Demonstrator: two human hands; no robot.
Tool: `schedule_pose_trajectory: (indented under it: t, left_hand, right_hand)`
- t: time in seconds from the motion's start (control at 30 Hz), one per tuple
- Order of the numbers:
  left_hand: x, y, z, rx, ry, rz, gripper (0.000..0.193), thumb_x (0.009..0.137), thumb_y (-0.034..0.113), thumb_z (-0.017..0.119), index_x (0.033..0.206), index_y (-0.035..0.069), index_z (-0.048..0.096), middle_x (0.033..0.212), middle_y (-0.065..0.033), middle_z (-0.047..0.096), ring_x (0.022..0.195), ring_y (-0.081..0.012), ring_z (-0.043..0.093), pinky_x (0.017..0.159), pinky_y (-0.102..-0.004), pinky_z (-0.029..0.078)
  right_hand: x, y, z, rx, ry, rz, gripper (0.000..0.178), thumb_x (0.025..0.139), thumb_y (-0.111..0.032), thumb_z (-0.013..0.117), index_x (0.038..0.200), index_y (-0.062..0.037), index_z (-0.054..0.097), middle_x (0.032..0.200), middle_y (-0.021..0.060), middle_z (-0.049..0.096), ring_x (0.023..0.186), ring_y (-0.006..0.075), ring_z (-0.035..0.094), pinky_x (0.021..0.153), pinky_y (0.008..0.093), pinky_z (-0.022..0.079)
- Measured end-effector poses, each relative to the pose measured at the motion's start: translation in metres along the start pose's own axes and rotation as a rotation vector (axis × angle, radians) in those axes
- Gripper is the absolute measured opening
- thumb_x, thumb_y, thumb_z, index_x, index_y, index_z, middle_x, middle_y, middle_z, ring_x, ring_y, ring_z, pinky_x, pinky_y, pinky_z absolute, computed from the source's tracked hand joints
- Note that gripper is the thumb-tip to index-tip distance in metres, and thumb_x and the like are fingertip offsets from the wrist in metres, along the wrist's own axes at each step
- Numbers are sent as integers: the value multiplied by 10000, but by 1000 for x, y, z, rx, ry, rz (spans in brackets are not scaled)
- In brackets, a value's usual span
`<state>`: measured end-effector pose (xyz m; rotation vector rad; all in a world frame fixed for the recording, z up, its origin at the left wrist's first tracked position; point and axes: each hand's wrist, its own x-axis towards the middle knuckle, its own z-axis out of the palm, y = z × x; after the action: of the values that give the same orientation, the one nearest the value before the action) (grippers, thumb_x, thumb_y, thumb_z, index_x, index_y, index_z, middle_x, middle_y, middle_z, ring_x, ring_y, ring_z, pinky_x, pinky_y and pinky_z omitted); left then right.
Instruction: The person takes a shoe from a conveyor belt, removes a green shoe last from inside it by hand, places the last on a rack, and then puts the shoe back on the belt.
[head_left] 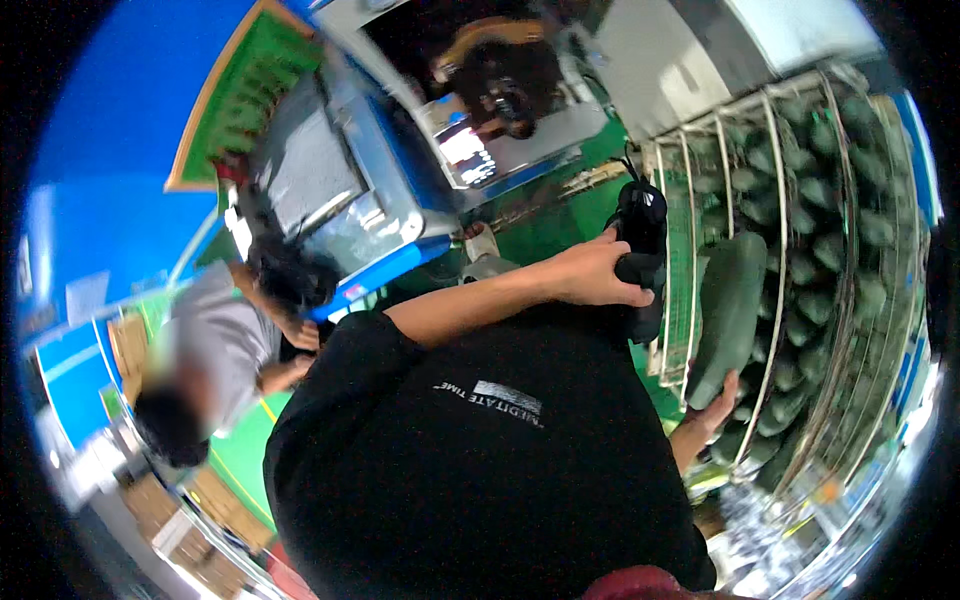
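Note:
My left hand (598,274) reaches across my body to the right, its thumb and fingers closed on a black shoe-shaped piece (641,262) that stands lengthwise beside the rack. My right hand (716,408) grips the lower end of a long, smooth, dark green piece (732,305) shaped like a shoe last. That green piece lies at the near side of a wire rack (783,250), which is packed with many similar green pieces (830,250). Part of my right hand is hidden behind the green piece.
At left, a person in a grey shirt (225,320) works with both hands by a blue-edged machine (385,180). Another machine with a lit panel (466,155) stands ahead. A green tray (240,100) holds several pieces. Cardboard boxes (190,540) sit at lower left.

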<state>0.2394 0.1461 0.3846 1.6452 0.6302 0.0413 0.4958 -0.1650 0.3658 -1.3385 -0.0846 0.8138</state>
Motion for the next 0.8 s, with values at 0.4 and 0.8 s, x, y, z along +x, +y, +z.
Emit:
schedule_pose_trajectory:
  t: [0.4, 0.8]
  left_hand:
    - [116, 31, 98, -768, -214, -436, 360, 835, 127, 667, 1149, -46, 646, 1073, -134, 698, 983, -268, 673, 903, -396, 521]
    - [144, 95, 153, -379, -411, -350, 454, 789, 113, 676, 1219, -16, 615, 1122, -84, 666, 1005, -215, 643, 917, -354, 503]
  right_hand:
    - [-138, 18, -119, 577, 572, -412, 588, 987, -458, 494, 1359, -3, 493, 1214, 277, 625, 815, 336, 710, 599, 372, 609]
    - [-45, 8, -215, 1591, -413, -785, 772, 974, -307, 577, 1541, 13, 161, 927, 167, 616, 582, 189, 621, 471, 259, 512]
